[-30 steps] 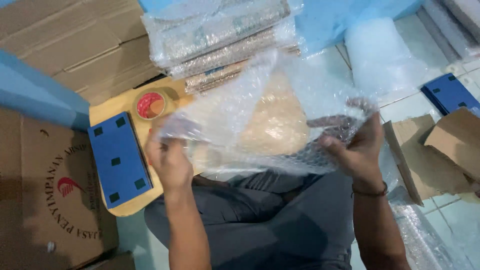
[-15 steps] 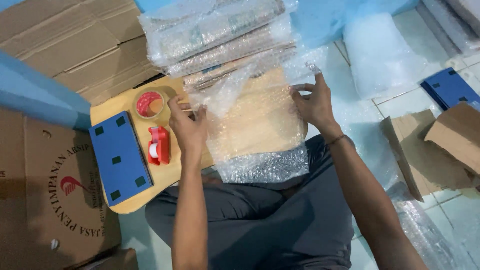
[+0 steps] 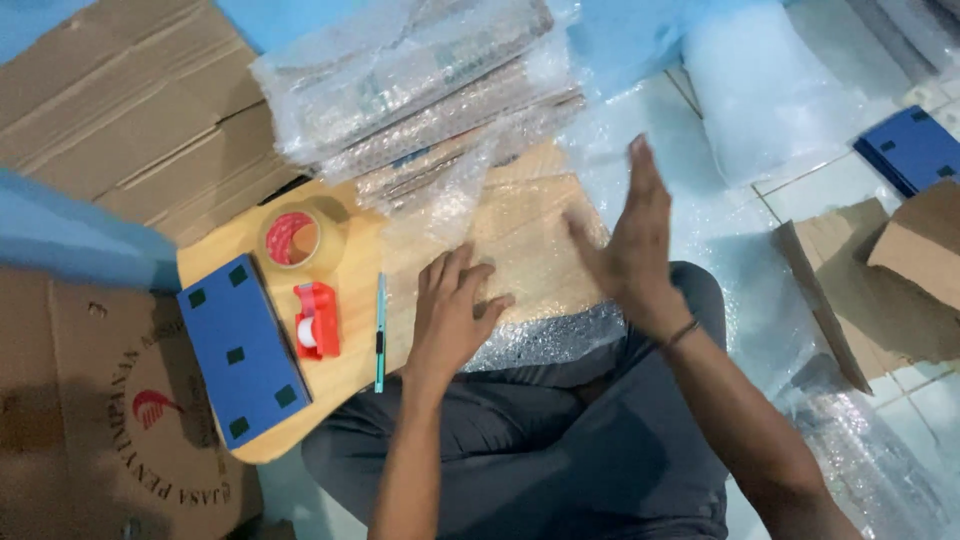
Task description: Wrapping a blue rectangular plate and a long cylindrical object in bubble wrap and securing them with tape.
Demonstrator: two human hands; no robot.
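The left hand point(image 3: 452, 310) lay flat, fingers spread, pinning the bubble-wrapped flat parcel point(image 3: 530, 270) against the wooden board point(image 3: 225, 250). The right hand point(image 3: 630, 240) hovered open at 3 o'clock, holding nothing. A tape roll point(image 3: 295, 238) sat at 9 o'clock, within reach.

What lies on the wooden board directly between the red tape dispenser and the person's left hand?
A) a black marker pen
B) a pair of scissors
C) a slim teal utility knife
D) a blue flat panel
C: a slim teal utility knife lies lengthwise on the light wooden board, with the red tape dispenser on one side and the left hand, flat on the bubble-wrapped brown package, on the other.
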